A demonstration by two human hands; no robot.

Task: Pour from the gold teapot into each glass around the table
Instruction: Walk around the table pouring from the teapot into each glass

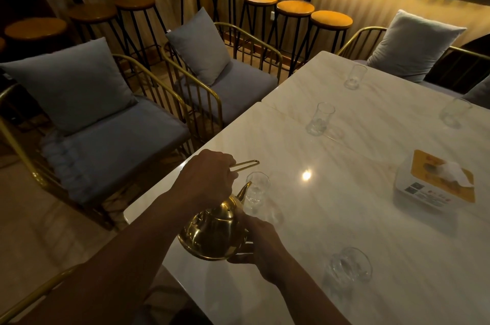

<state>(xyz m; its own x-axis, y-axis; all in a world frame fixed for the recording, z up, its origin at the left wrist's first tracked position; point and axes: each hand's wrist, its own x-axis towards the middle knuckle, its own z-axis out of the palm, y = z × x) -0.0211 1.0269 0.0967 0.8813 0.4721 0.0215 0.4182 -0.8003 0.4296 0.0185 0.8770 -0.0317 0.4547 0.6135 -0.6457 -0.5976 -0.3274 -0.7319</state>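
Note:
The gold teapot (212,234) is tilted over the near left corner of the white marble table (344,218). Its spout reaches the rim of a clear glass (256,188). My left hand (209,179) grips the teapot's thin wire handle from above. Against the pot's right side and underside rests my right hand (261,241), supporting it. Several other clear glasses stand around the table: one near me (350,267), one along the left edge (319,119), one at the far end (355,76), one at the right edge (454,112).
A white and yellow tissue box (437,181) lies on the table's right side. Gold-framed chairs with grey cushions (106,136) line the left edge, another stands at the far end. Bar stools (294,8) stand along the back wall.

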